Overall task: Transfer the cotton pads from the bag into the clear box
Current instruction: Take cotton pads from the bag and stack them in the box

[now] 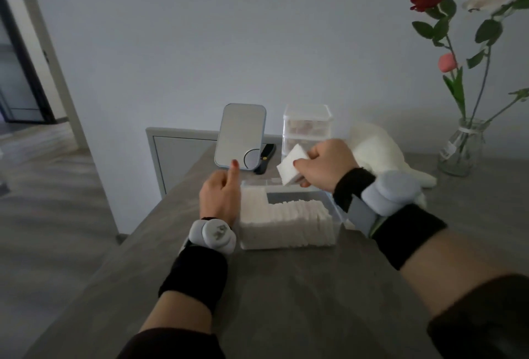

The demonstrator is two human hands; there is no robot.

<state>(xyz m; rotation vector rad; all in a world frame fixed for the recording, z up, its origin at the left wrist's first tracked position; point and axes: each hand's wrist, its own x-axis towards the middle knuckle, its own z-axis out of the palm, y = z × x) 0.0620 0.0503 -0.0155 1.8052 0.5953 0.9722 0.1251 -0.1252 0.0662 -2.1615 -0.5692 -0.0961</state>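
one small stack of cotton pads (290,165) in the right hand (326,168), pinched between thumb and curled fingers, held in the air just over the far edge of the clear box (337,212). the box sits on the grey table (286,301), mostly filled with packed pads (297,217) standing on edge; a bare gap (296,197) shows at its far right. left hand (220,195) lies against the box's left wall, index finger straight, other fingers tucked under; cannot tell whether they hold the wall. white bag (378,149) lies crumpled behind the right hand, near the box. step judged: mid-transfer, late in the fill, a load about to go in. next move likely calls for lowering the stack upright into the gap, edges in line with its neighbours, without tipping the rows.
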